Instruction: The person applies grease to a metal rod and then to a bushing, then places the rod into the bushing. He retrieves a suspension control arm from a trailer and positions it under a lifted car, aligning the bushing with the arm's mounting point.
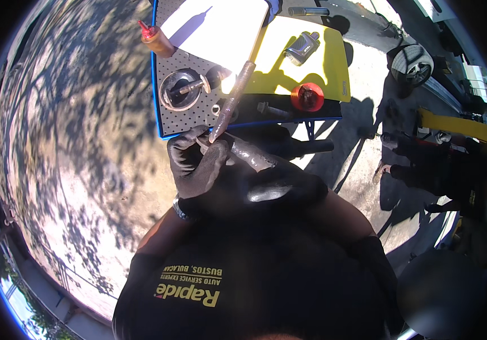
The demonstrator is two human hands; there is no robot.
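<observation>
Both my hands wear black gloves and meet in front of my chest at the cart's near edge. My left hand (197, 165) is closed, its thumb and fingers pinching the lower end of a long metal rod (234, 99) with a ridged, brownish surface. From there the rod slants up and to the right over the tray. My right hand (269, 170) is curled, its fingertips meeting the left hand beside the rod's end. Wet, shiny smears cover its glove. What lies between its fingers is hidden. Near the rod, a metal nut (216, 109) sits on the perforated tray (182, 120).
Beside the tray's left edge stands an amber squeeze bottle (158, 44); nearer is a round bowl (165, 102) with a shafted part. A yellow mat (334, 62) carries a dark bottle (302, 49). A red cup (308, 97) stands nearby. Another person (441, 164) is at right.
</observation>
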